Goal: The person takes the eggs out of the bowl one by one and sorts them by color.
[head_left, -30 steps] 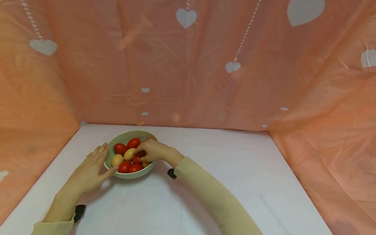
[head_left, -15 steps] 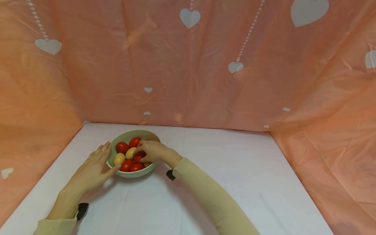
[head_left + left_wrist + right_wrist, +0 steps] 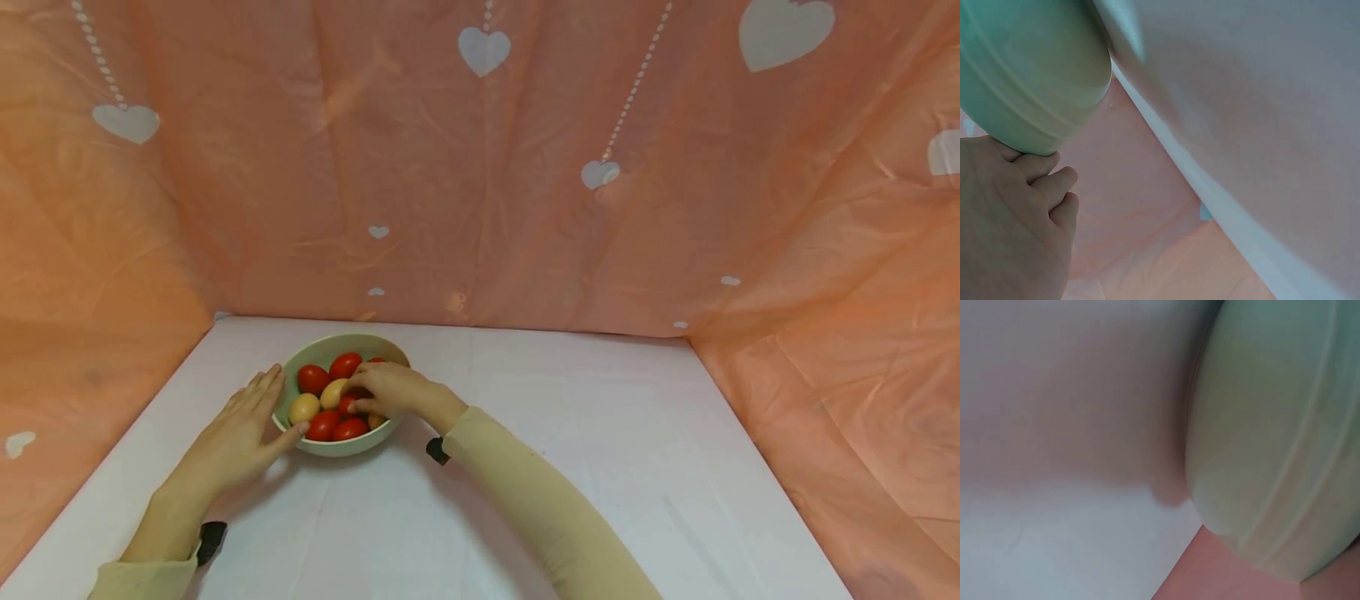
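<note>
A pale green bowl (image 3: 341, 447) stands on the white table, filled with red eggs and tan eggs. My left hand (image 3: 232, 446) rests against its left side, fingers extended along the rim and thumb lying on the near edge. In the left wrist view, the fingertips of the left hand (image 3: 1016, 212) touch the bowl's outer wall (image 3: 1035, 81). Reaching over the right rim, my right hand (image 3: 393, 387) has its thumb and fingers bent round a red egg (image 3: 347, 406), partly hidden beneath them. Next to that lies a tan egg (image 3: 333, 393). The right wrist view shows mostly the bowl's outside (image 3: 1260, 437).
Other red eggs (image 3: 346, 365) and a tan egg (image 3: 304, 407) fill the bowl around the right hand. The white tabletop (image 3: 585, 417) stretches to the right. An orange-pink curtain (image 3: 480, 208) with pale hearts encloses the back and both sides.
The head view has shifted slightly. My right hand's fingers have moved a little over the red egg, and more of the egg behind the hand shows. The left hand stays at the bowl.
</note>
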Tool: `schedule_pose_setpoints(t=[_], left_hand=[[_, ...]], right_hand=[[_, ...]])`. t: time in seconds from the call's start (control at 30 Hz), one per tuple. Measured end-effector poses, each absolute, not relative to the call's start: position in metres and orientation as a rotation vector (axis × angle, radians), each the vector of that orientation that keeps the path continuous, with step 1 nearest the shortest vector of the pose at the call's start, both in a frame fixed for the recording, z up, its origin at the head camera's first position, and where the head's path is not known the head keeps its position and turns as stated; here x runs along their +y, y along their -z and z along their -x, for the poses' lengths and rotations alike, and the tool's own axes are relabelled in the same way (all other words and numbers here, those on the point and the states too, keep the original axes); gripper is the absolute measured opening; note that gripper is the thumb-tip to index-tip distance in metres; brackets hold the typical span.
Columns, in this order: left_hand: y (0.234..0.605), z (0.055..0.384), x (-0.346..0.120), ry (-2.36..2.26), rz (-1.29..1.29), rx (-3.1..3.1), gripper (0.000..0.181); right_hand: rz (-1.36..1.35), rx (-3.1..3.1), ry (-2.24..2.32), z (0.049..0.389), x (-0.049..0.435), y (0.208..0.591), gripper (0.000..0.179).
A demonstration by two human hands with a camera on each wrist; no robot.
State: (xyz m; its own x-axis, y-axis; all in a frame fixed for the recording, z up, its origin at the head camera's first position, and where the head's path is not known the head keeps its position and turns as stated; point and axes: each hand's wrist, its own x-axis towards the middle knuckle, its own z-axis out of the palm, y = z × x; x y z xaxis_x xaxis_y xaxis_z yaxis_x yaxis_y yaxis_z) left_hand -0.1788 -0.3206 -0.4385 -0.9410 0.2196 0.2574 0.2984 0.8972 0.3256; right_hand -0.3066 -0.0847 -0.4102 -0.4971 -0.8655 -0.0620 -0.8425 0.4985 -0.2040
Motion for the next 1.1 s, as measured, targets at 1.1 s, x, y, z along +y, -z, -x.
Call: schedule_pose_setpoints(t=[1.1], left_hand=[[0.439,0.179,-0.318,0.548,0.374,-2.866,0.092]], right_hand=[[1.523,2.706,1.240,0.301,-0.029,0.412,0.031]])
